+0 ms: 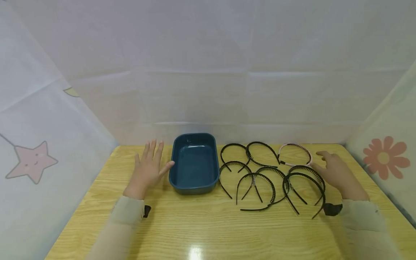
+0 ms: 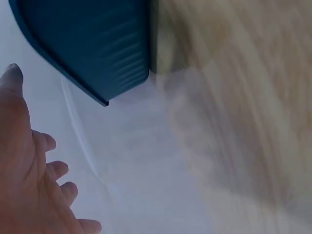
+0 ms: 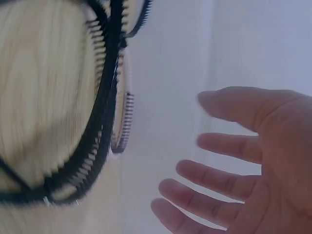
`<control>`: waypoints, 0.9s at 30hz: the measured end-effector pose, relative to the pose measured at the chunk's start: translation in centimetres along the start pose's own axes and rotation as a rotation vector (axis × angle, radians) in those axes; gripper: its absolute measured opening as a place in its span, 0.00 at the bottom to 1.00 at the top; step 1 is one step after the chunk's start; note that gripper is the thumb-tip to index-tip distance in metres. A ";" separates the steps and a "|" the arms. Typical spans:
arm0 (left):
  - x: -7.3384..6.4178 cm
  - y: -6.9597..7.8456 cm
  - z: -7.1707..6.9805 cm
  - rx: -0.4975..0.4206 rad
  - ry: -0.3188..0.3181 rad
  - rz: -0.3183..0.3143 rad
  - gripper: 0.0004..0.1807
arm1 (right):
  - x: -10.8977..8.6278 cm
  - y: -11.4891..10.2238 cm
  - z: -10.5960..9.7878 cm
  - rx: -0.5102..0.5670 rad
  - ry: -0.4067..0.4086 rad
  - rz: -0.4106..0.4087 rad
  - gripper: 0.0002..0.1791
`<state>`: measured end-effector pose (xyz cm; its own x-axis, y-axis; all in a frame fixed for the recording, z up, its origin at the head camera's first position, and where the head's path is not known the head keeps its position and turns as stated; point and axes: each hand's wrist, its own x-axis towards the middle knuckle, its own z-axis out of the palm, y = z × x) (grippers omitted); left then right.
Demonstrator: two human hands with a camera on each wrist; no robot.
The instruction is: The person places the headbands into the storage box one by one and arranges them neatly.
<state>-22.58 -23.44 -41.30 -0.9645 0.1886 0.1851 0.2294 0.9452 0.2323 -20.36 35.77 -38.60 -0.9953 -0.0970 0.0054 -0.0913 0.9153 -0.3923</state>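
Note:
My left hand (image 1: pixel 146 173) is spread beside the left wall of a dark blue rectangular basin (image 1: pixel 194 166), its thumb tip right at the rim. In the left wrist view the basin's ribbed outer side (image 2: pixel 107 48) shows beyond the thumb. Several toothed headbands lie to the right of the basin, mostly black (image 1: pixel 264 144), some overlapping. One pink headband (image 1: pixel 307 150) lies at the back right. My right hand (image 1: pixel 338 173) is by that pink one, fingers extended and nothing in the grasp. The right wrist view shows black headbands (image 3: pixel 92 131) to the left of the spread fingers.
A wood-grain table (image 1: pixel 182 227) carries everything. White cloth stands behind (image 1: pixel 195 97) and on both sides, with a pink star print (image 1: pixel 32 162) at left and a red flower print (image 1: pixel 383 158) at right.

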 end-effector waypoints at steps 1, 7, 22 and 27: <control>-0.1 0.2 0.1 -0.002 -0.008 0.008 0.50 | -0.2 -0.1 0.2 0.008 -0.001 -0.003 0.38; -0.9 0.9 0.8 -0.006 -0.042 0.016 0.51 | -0.6 0.1 1.1 0.024 -0.034 0.003 0.26; -1.9 2.7 1.1 -0.068 -0.118 0.025 0.52 | -1.0 2.1 2.2 0.036 -0.135 0.010 0.10; -2.3 2.9 1.2 -0.078 -0.149 0.038 0.51 | -0.6 1.8 2.1 0.023 -0.135 -0.008 0.08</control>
<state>-19.88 -20.76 -42.23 -0.9623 0.2667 0.0530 0.2700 0.9142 0.3022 -19.86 36.63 -41.23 -0.9808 -0.1572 -0.1151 -0.0964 0.9051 -0.4141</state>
